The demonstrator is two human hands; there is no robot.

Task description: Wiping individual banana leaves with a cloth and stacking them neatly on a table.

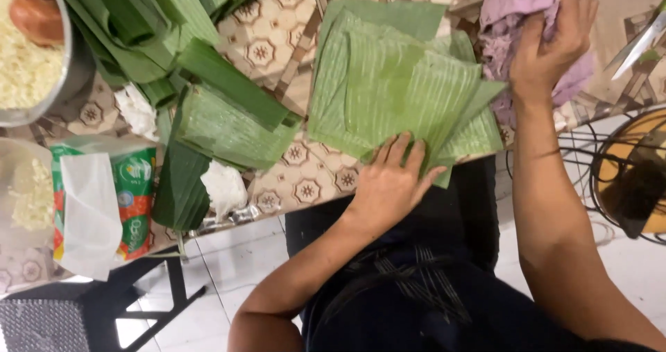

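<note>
1. The left hand (390,182) lies flat, fingers spread, on a stack of cut banana leaves (395,88) at the near edge of the patterned table (267,36).
2. The right hand (551,43) grips a crumpled purple cloth (510,12) just beside the stack.

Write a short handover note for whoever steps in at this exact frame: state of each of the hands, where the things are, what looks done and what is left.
Left hand: flat, fingers spread, pressing on the near edge of the stack of cut banana leaf pieces on the patterned table.
Right hand: closed on a crumpled purple cloth at the table's right end, beside the stack.
Nearby: folded darker leaves to the left, a metal bowl of pale grated food at far left, scissors at the right edge.
Done: leaves cut and stacked.
Left: the cloth is not on the stack's leaves yet.
</note>
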